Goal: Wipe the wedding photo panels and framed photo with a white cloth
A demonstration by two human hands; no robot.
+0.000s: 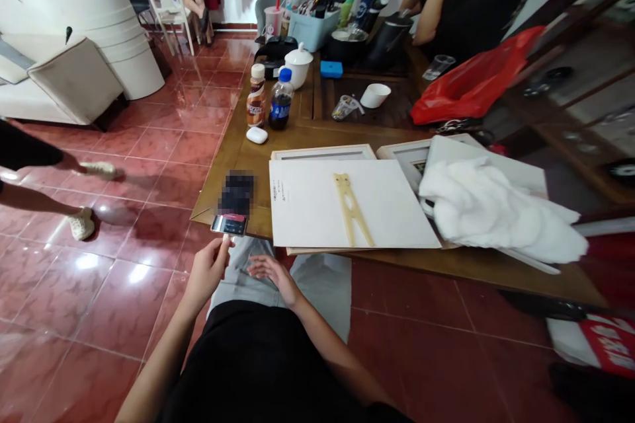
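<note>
A smartphone (229, 223) lies at the table's near left corner, its screen lit and most of it blurred out. My left hand (208, 269) is just below it, fingers curled in and one fingertip reaching the phone's lower edge. My right hand (272, 272) hovers over my lap with fingers stretched out, holding nothing. To its right a flat white box or board (312, 211) lies on the table. On that board rests a pale yellow wooden piece (346, 205) with two long legs and a head with ears.
A crumpled white cloth (501, 211) covers more boards at right. Two drink bottles (281, 102), a white lidded cup (297, 66), a white earbud case (256, 135) and a red plastic bag (471, 82) stand farther back. Another person (476, 0) sits across; someone's legs (40, 192) show at left.
</note>
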